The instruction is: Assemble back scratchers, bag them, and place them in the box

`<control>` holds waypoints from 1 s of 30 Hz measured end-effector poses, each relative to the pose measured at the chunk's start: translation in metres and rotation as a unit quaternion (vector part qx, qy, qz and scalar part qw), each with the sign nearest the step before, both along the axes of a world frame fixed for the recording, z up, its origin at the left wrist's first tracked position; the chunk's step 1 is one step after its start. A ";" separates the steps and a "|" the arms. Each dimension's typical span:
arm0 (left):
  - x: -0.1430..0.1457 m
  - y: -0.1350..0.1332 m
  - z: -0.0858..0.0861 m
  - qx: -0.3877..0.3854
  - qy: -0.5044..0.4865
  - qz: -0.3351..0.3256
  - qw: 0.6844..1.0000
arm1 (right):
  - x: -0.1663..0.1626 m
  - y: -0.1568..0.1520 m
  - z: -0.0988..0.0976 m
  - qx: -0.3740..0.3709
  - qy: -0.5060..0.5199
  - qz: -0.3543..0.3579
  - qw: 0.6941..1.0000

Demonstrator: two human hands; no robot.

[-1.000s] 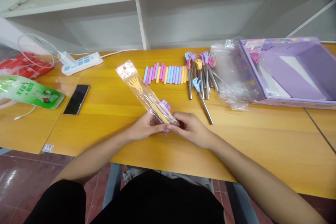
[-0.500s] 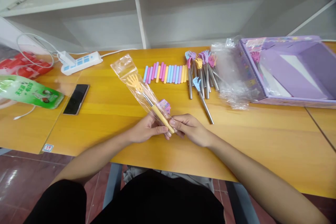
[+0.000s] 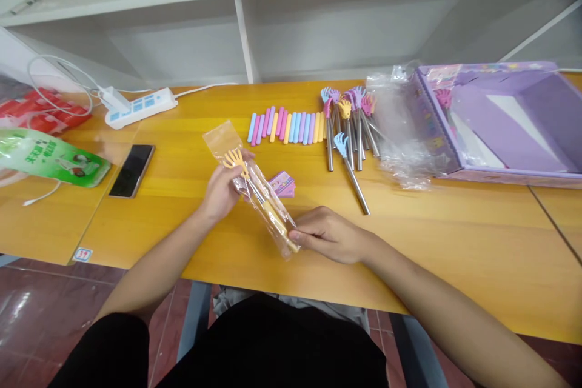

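A yellow back scratcher point(image 3: 273, 218) lies inside a clear plastic bag point(image 3: 220, 136), held at a slant above the table. My left hand point(image 3: 224, 191) pinches it through the bag near the hand-shaped head. Lower down, my right hand point(image 3: 328, 234) grips the bag at the handle's end between thumb and fingers. Behind the bag lies a small stack of purple printed cards point(image 3: 284, 184), partly hidden by it. To the right, a blue-headed back scratcher point(image 3: 350, 171) with a bare metal handle rests on the table.
Coloured handle sleeves point(image 3: 286, 127) lie in a row at the back. Beside them are several metal back scratchers point(image 3: 349, 127), loose clear bags point(image 3: 402, 127) and a purple box point(image 3: 513, 176). A phone point(image 3: 131, 171), power strip point(image 3: 142, 108) and green packet point(image 3: 59, 157) sit left.
My left hand has moved from the handle end up to the scratcher's head. The right hand stays at the handle's end, slightly lower, and more of the card stack shows.
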State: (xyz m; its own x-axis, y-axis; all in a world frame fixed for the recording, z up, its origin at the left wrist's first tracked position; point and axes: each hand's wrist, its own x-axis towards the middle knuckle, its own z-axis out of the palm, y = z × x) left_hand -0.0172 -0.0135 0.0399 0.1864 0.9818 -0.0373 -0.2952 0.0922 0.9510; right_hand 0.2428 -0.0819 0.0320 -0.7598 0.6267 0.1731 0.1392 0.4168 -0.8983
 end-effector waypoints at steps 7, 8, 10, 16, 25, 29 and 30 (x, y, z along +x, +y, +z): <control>0.008 -0.002 0.013 -0.085 0.016 0.029 0.996 | -0.006 0.000 -0.014 0.076 -0.053 0.043 0.995; 0.009 -0.003 0.012 -0.094 0.017 0.029 0.995 | -0.006 0.002 -0.015 0.070 -0.049 0.044 0.995; 0.010 -0.003 0.012 -0.109 0.010 0.030 0.994 | -0.003 0.007 -0.017 0.044 -0.023 0.040 0.998; 0.007 -0.001 0.010 -0.127 -0.016 0.016 0.992 | 0.004 0.022 -0.019 0.017 0.076 -0.112 0.991; 0.014 -0.017 -0.010 -0.096 0.112 -0.071 0.986 | -0.007 0.040 -0.035 0.163 -0.018 -0.307 0.937; 0.015 -0.025 -0.012 -0.062 0.173 -0.173 0.968 | -0.011 0.048 -0.039 0.209 -0.127 -0.316 0.917; 0.015 -0.027 -0.012 -0.057 0.180 -0.185 0.964 | -0.012 0.049 -0.039 0.208 -0.156 -0.314 0.913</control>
State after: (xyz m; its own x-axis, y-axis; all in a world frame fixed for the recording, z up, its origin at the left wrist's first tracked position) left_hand -0.0019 -0.0409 0.0281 0.4773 0.8368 -0.2684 0.1260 0.2371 0.9633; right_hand 0.2312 -0.0332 -0.0067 -0.3254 0.8850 0.3331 0.6901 0.4631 -0.5561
